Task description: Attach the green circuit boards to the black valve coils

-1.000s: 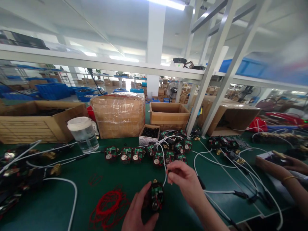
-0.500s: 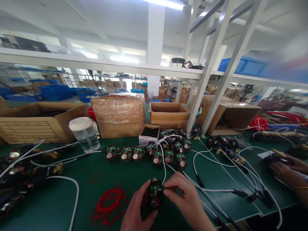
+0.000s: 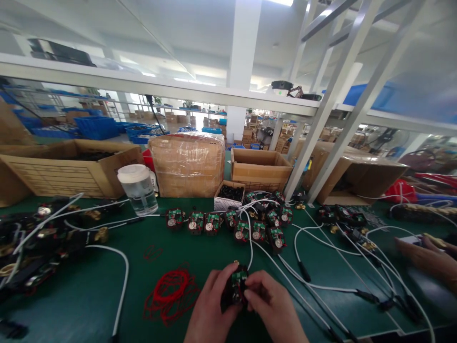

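Observation:
A small black housing with a green circuit board [image 3: 239, 277] is gripped by my left hand [image 3: 214, 305], whose fingers wrap its left side and lower edge. My right hand [image 3: 269, 302] is closed in a pinch against the housing's right side; whatever lies between its fingertips is too small to make out. A white cable [image 3: 251, 245] runs up from the housing. To the left of my hands lies a loose bundle of thin red wire [image 3: 171, 286]. Beyond them sit several similar board assemblies [image 3: 212, 223] in a rough row.
A lidded water jug [image 3: 139, 190] stands before cardboard boxes [image 3: 187, 166]. A small box of black parts [image 3: 230, 193] is behind the assemblies. Cabled units [image 3: 35, 238] crowd the left; white cables [image 3: 321, 288] cross the right, where another person's hands [image 3: 428, 259] are busy.
My right fingers have moved in against the housing's right side, and my left fingers have closed further round it. The view has shifted slightly left. At right, the other person's hands have moved.

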{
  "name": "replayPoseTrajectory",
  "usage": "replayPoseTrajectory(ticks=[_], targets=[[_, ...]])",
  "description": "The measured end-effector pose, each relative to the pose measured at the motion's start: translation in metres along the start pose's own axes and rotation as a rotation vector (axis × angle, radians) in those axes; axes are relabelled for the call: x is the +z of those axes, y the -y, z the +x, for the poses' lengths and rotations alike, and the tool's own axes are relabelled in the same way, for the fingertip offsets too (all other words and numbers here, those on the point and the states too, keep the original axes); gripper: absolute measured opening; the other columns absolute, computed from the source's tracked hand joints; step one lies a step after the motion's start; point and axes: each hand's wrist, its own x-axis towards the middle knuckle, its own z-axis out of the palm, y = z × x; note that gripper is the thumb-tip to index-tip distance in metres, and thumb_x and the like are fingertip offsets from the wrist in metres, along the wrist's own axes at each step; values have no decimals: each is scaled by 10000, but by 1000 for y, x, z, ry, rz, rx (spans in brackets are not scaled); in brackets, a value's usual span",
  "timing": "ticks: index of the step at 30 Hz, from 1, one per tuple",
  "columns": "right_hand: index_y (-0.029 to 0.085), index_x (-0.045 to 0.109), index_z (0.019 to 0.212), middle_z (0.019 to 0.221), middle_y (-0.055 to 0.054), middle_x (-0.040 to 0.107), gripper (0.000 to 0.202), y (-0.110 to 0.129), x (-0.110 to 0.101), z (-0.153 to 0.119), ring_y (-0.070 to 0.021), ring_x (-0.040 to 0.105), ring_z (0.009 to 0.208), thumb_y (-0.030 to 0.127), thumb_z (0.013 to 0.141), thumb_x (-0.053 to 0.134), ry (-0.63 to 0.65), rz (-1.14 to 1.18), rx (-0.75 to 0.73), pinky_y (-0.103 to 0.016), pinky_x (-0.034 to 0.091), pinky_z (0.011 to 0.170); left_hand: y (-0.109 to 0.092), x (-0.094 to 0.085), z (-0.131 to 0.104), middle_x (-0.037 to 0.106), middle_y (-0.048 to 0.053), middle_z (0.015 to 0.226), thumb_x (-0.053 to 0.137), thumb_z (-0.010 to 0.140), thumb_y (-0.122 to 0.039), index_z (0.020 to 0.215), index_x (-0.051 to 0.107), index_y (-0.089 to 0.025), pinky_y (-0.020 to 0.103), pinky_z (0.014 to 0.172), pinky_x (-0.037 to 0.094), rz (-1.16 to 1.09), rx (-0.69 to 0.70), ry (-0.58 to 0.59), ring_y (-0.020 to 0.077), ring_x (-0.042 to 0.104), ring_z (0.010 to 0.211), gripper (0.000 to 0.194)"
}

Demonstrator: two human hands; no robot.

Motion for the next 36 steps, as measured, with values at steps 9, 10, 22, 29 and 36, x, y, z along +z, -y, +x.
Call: replayPoseTrajectory(ticks=[9, 10, 22, 29, 36], targets=[[211, 576, 716, 617, 32, 583, 86, 24, 1, 6, -157, 590, 595, 256, 778, 613, 22, -107, 61, -263, 434, 598, -7, -7, 2, 705, 4, 1172, 631, 715, -84, 1279, 657, -351, 331, 971, 523, -32, -40, 21, 211, 672, 1087, 624], [213, 566, 706, 614, 37, 577, 83, 26, 1, 7, -152, 585, 591, 243, 769, 611, 25, -105, 64, -258, 428, 593, -8, -7, 2, 708, 2, 1167, 634, 708, -82, 1276, 660, -351, 331, 971, 524, -34, -43, 22, 212, 673, 1087, 629], [215, 619, 705, 683, 30, 611, 93, 38, -8, 14, -163, 579, 680, 127, 732, 628, 70, -336, 2, -261, 416, 633, -6, -10, 4, 707, -5, 1184, 655, 685, -99, 1285, 656, -361, 335, 989, 509, -18, -59, 48, 213, 670, 1097, 654], [215, 663, 676, 719, 26, 629, 170, 55, -18, 26, -156, 591, 713, 59, 733, 625, 221, -497, -140, -255, 412, 669, -8, -11, 4, 706, -3, 1181, 637, 677, -87, 1292, 651, -350, 319, 980, 504, -2, -39, 51, 208, 668, 1090, 669], [220, 553, 741, 677, 66, 551, 178, 46, -17, 28, -128, 529, 645, 58, 718, 624, 192, -369, -17, -225, 364, 598, -7, -11, 5, 722, -2, 1167, 644, 671, -101, 1279, 664, -352, 325, 966, 529, 11, -49, 48, 211, 684, 1076, 658]])
